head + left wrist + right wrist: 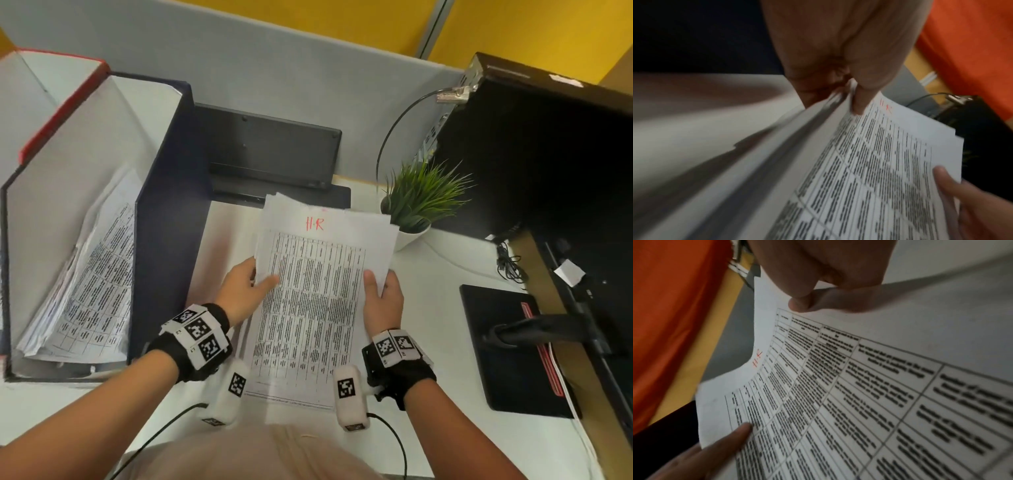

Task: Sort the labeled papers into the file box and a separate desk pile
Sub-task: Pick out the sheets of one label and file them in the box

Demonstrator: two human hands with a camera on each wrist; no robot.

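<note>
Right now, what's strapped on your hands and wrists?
Both forearms are bare, without sleeves. The left hand and right hand wear no gloves. Each wrist carries a black strap with a white block of square black-and-white tags, a white tagged camera pod beneath, and a thin black cable trailing back.

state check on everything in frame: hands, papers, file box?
left hand: pinching the stack's left edge
right hand: pinching the stack's right edge
paper stack: held above desk, top sheet marked H.R in red
file box: open, papers leaning inside
potted plant: upright on desk
</note>
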